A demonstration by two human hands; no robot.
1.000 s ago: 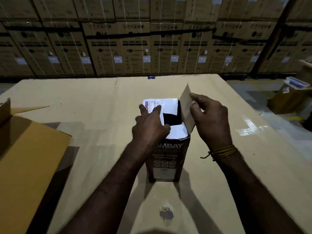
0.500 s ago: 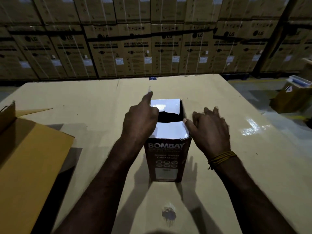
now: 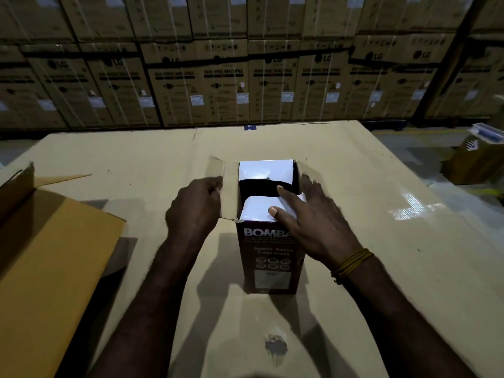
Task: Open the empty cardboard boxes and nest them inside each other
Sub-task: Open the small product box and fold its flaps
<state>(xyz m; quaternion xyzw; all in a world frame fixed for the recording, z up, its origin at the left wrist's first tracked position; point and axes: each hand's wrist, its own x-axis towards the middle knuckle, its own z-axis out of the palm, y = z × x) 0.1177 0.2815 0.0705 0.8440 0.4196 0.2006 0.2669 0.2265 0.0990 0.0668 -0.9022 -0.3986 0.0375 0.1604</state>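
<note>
On my feed both forearms are bare, no sleeves showing. The right wrist carries a bundle of yellow-orange threads [image 3: 351,264], wound in several loops with a loose end. The left wrist is unadorned.

Warehouse: stacked washing-machine cartons [image 3: 223,85].

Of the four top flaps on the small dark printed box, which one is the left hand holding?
The left hand holds the brown left side flap, folded outward; the two white flaps lie inward.
</note>
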